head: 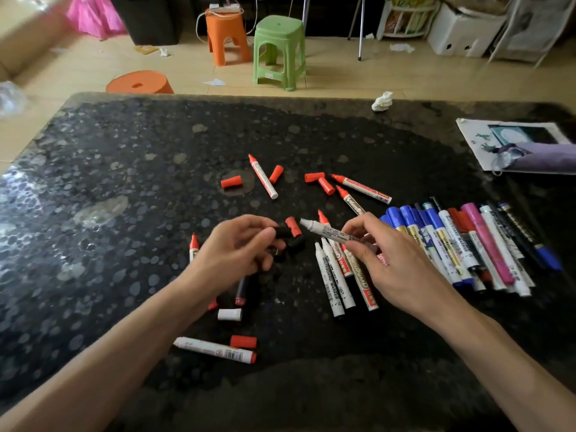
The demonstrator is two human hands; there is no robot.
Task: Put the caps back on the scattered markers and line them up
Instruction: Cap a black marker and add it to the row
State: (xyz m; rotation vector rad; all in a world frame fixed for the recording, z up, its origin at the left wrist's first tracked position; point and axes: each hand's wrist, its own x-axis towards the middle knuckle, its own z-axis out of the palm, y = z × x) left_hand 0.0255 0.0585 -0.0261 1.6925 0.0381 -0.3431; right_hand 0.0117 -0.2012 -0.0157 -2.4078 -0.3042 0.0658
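Both forearms are reaching in from the near edge over the dark speckled stone desk [124, 182]. The left hand [240, 244] is hovering knuckles-up with the wrist slightly bent. Its fingers [249, 221] are curling in, thumb and forefinger pinching a short black plastic cap [283, 232] whose free end is pointing right.

The right hand [389, 260] is sitting palm-down just opposite. Its fingers [358, 224] are pinching a white-barrelled whiteboard marker [327, 232] around mid-barrel. That marker is riding almost level above the desk, its bare pale tip aiming left at the black cap, close but not touching.

A small red plastic cap [293, 226] is showing right at the gap between them. Under the right hand, several uncapped white markers [332, 282] are lying side by side. Further right, a row of capped blue, pink and black markers [448, 241] is lying lined up. Loose red caps [231, 181] and red-tipped markers [263, 177] are lying scattered beyond the hands.
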